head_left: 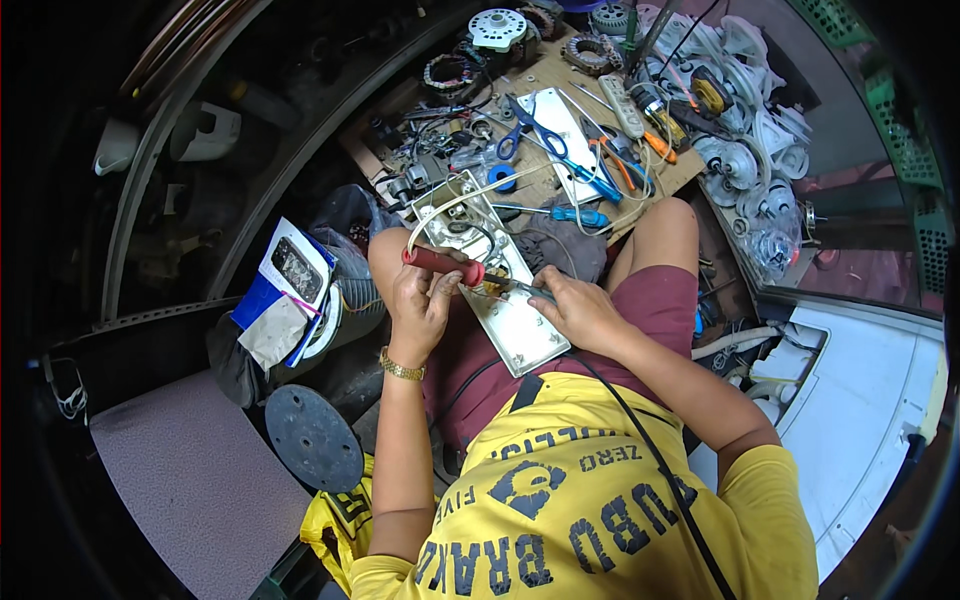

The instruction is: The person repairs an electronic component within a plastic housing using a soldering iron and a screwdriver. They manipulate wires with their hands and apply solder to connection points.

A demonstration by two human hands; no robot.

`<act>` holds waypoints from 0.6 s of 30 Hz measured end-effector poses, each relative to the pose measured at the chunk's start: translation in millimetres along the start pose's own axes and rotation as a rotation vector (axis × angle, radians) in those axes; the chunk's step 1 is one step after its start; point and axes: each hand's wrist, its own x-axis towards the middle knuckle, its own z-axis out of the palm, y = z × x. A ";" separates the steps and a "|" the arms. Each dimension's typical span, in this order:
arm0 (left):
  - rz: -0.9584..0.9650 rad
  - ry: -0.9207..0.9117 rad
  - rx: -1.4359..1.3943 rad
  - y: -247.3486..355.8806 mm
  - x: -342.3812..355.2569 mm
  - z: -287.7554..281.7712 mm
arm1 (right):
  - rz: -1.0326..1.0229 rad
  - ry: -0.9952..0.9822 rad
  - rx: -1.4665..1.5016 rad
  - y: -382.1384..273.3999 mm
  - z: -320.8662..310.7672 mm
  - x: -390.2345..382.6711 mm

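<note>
A long white casing [520, 335] lies across my lap, its upper part holding wires and small electrical parts. My left hand [425, 300] is closed around the red handle of a soldering iron [440, 264], whose white cord loops up over the casing. The iron's dark shaft points right, above the casing's middle. My right hand [580, 312] pinches a thin grey metal tool [537, 293]; its kind is partly hidden by the fingers. The two tools meet or overlap over a small brass-coloured part [494, 284]. Whether they touch it I cannot tell.
Ahead stands a cluttered wooden workbench [550, 75] with blue scissors [530, 130], a blue screwdriver [580, 216], pliers [612, 160] and copper-wound motor parts [593, 54]. White plastic parts [735, 160] pile up at right. A phone [297, 266] rests on papers at left.
</note>
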 end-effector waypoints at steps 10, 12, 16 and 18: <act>0.008 -0.012 -0.022 0.9 1.0 0.9 | 0.106 -0.064 -0.071 -8.4 1.7 11.2; 0.052 -0.017 0.005 1.4 1.5 1.2 | 0.081 -0.031 -0.082 -5.7 5.8 10.4; 0.020 -0.018 -0.016 5.1 2.5 1.5 | -0.043 0.079 -0.148 0.4 11.3 7.3; 0.021 -0.032 0.010 6.7 3.5 -1.5 | 0.005 0.038 -0.056 -1.5 6.1 8.3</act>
